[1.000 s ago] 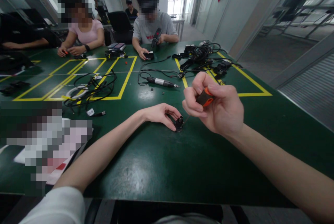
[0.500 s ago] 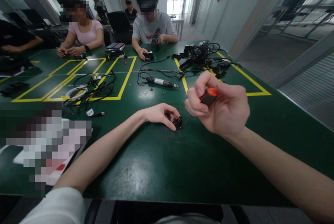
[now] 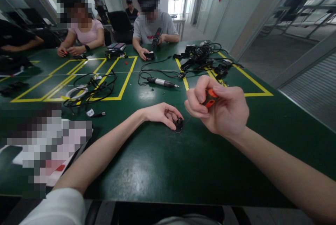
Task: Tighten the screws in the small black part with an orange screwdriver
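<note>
My right hand (image 3: 219,107) is wrapped round the orange-and-black handle of a screwdriver (image 3: 211,97), raised above the green table. The tool's thin shaft slants down and left to a small black round part (image 3: 179,126) with a short upright stub. Thumb and fingers of my left hand (image 3: 164,115) close on this part from the left, holding it against the tabletop. Where the tip meets the part is too small to make out.
An electric screwdriver (image 3: 162,82) lies beyond my hands. Black cables lie in a tangle (image 3: 199,57) at the back right and a coil (image 3: 91,90) at the left. A pixelated item (image 3: 57,151) is beside my left forearm. Co-workers sit across the table (image 3: 157,169).
The screwdriver handle has turned in my right fingers, showing more orange, and that hand has shifted slightly left. My left hand stays on the black part, which sits nearly the same.
</note>
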`<state>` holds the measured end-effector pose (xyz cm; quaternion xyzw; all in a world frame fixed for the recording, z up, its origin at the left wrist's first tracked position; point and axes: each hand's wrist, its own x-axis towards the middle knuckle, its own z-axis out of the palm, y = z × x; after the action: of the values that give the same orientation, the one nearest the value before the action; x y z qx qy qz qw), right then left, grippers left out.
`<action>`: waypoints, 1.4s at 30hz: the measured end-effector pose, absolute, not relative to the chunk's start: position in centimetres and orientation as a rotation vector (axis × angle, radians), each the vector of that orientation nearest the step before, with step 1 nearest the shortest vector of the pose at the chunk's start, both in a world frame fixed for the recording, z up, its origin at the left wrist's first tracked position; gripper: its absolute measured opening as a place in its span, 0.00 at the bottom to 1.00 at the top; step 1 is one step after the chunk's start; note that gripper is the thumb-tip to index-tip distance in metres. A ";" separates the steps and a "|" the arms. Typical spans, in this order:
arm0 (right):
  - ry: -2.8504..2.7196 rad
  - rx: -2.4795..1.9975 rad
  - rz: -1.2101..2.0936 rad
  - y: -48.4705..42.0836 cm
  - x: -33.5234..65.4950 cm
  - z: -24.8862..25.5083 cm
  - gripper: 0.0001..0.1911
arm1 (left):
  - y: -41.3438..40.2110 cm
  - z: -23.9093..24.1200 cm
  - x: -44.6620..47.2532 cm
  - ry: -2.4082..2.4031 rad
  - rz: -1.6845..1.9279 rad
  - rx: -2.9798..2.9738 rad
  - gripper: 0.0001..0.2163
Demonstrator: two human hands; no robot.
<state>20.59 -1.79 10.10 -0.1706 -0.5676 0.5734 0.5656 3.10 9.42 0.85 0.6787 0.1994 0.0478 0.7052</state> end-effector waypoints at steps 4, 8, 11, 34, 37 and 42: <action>-1.353 -0.426 1.363 -1.8 20.8 10.1 0.12 | 9.5 0.9 3.1 0.434 0.101 1.480 0.25; -1.370 -0.437 1.330 -1.7 20.7 10.3 0.11 | 9.6 1.1 3.0 0.442 0.100 1.480 0.26; -1.396 -0.430 1.291 -1.6 20.5 10.3 0.14 | 9.7 1.1 2.9 0.422 0.099 1.475 0.24; -1.354 -0.480 1.319 -1.3 20.7 10.3 0.19 | 9.0 1.9 3.1 0.474 0.130 1.488 0.26; -1.326 -0.481 1.361 -1.5 20.8 10.2 0.17 | 9.0 1.8 3.2 0.470 0.120 1.508 0.25; -1.323 -0.470 1.334 -1.7 20.4 10.2 0.13 | 9.0 1.7 3.2 0.462 0.101 1.525 0.25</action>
<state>20.45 -1.74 10.24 -0.2000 -0.5628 0.5677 0.5665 3.25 8.99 1.70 0.6840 0.2074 0.0453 0.6979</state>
